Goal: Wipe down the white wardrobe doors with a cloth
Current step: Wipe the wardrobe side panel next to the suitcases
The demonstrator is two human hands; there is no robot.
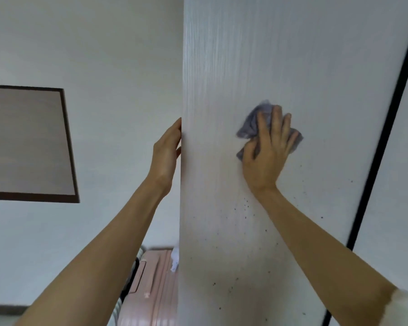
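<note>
A white wardrobe door with a fine vertical grain fills the middle and right of the head view, swung open toward me. Small dark specks dot its lower half. My right hand presses a crumpled grey cloth flat against the door face, fingers spread over it. My left hand grips the door's left edge, its fingers wrapped round behind the edge and hidden.
A black vertical strip separates this door from a second white door at the right. A brown-framed panel hangs on the white wall at left. A pink suitcase stands low behind the door.
</note>
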